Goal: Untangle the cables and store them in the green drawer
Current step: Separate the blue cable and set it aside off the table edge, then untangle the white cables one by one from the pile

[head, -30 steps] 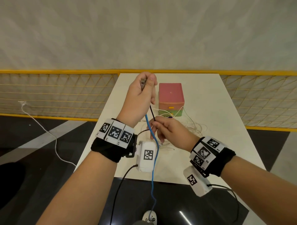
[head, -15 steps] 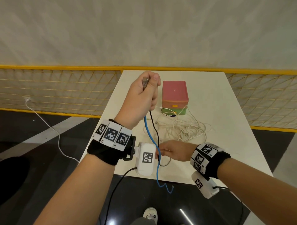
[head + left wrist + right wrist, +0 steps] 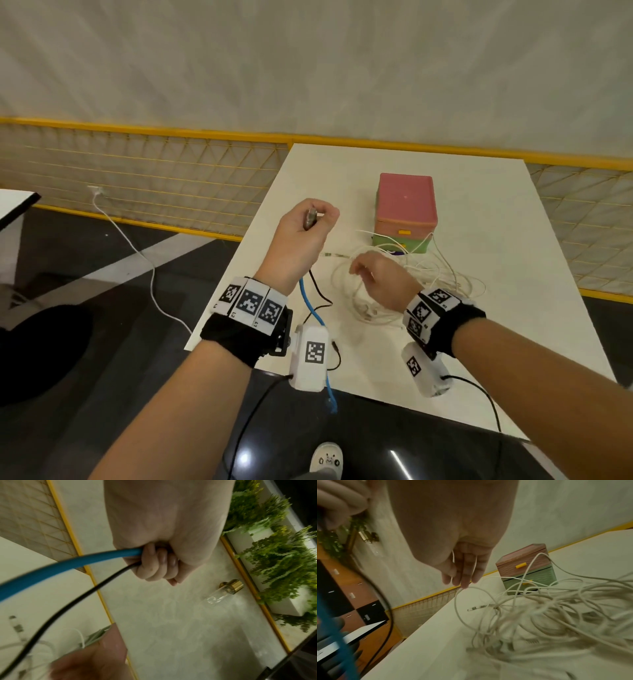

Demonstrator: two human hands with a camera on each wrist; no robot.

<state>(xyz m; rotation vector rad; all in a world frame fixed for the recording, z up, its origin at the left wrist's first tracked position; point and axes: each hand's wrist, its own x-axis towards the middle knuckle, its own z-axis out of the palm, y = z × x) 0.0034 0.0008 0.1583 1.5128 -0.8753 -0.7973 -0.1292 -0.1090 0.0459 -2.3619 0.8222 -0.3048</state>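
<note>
My left hand is raised over the table's left side and grips a blue cable and a thin black cable; a metal plug sticks out of the top of the fist. The left wrist view shows the fingers curled round both the blue cable and the black cable. The blue cable's end hangs over the near table edge. My right hand hovers over the white cable tangle, fingers straight, tips touching a white strand. The green drawer sits behind, slightly pulled out.
A pink drawer is stacked on the green drawer, with white strands draped across its front. The white table ends close to my wrists. A yellow mesh fence runs behind, and a white cord lies on the floor at left.
My right hand has left the black cable near the front edge and moved forward to the white tangle. My left hand has come lower, still gripping the blue and black cables.
</note>
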